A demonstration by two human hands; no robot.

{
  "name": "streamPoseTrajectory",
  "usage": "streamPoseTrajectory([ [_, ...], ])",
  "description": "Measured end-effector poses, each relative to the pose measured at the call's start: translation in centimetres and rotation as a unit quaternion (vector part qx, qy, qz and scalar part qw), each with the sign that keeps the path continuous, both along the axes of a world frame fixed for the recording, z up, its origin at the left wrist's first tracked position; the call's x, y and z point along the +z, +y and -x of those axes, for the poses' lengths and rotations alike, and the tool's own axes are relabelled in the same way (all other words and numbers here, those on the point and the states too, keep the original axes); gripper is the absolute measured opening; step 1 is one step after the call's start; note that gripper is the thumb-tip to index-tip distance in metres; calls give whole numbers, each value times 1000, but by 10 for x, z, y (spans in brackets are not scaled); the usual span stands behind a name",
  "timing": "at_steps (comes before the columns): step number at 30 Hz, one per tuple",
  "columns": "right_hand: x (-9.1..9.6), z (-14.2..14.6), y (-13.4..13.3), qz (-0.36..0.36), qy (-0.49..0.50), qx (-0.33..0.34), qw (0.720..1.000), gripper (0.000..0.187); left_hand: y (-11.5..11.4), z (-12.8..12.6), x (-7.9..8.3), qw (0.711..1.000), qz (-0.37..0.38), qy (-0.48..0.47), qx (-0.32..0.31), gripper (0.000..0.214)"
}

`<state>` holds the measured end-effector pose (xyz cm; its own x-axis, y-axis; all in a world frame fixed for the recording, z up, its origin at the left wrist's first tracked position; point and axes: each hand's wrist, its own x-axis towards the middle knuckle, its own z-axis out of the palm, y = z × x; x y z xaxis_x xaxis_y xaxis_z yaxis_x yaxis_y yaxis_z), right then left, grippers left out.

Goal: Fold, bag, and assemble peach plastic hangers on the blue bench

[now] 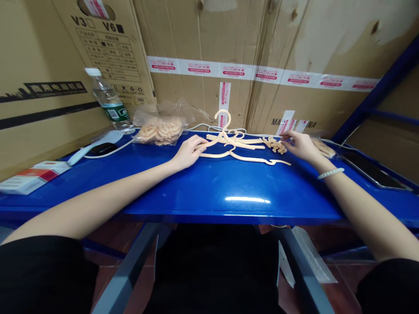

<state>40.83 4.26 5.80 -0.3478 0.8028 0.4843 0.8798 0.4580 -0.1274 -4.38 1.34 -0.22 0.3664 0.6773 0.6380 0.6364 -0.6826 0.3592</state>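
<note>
Several small cream plastic hangers (240, 146) lie on the blue table (209, 192), one with its hook standing up. My left hand (190, 150) rests on the left ends of the hangers, fingers curled over them. My right hand (299, 146) reaches to a little pile of small cream plastic clips (275, 145) just right of the hangers, fingertips pinched at the pile. A bead bracelet is on my right wrist.
A clear bag of cream parts (162, 128), a water bottle (109, 104), a white cable and a dark mouse (103, 148) stand at the back left. A red-white box (32, 174) lies far left, a tablet (373, 168) far right. Cardboard boxes wall the back.
</note>
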Motion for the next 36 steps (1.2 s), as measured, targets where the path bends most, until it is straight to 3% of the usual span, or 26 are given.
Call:
streamPoseTrajectory([
  [5,-16,0,19,-19,-152,26,988,36,-1,-2,-2,1000,8,-21,-10,24],
  [10,-20,5,23,-18,-165,30,986,32,-1,-3,-2,999,0,-30,-22,24],
  [14,-18,7,19,-72,-86,1,994,25,0,-2,-2,999,-4,-34,-30,24],
  [18,-11,13,9,-155,125,-23,980,13,0,-2,-1,999,-1,-33,-31,24],
  [20,-5,19,3,-131,262,-25,956,10,0,-3,-1,999,1,-34,-31,24],
  [23,4,32,-8,-52,455,11,889,11,-1,-3,1,999,3,-33,-32,24],
  [25,10,42,-17,-8,530,47,846,12,-1,-3,1,999,5,-32,-31,24],
  [28,14,55,-28,74,584,76,805,14,-1,-3,2,999,3,-34,-31,25],
  [36,1,73,-34,236,636,57,733,17,-1,-2,1,999,5,-32,-35,22],
])
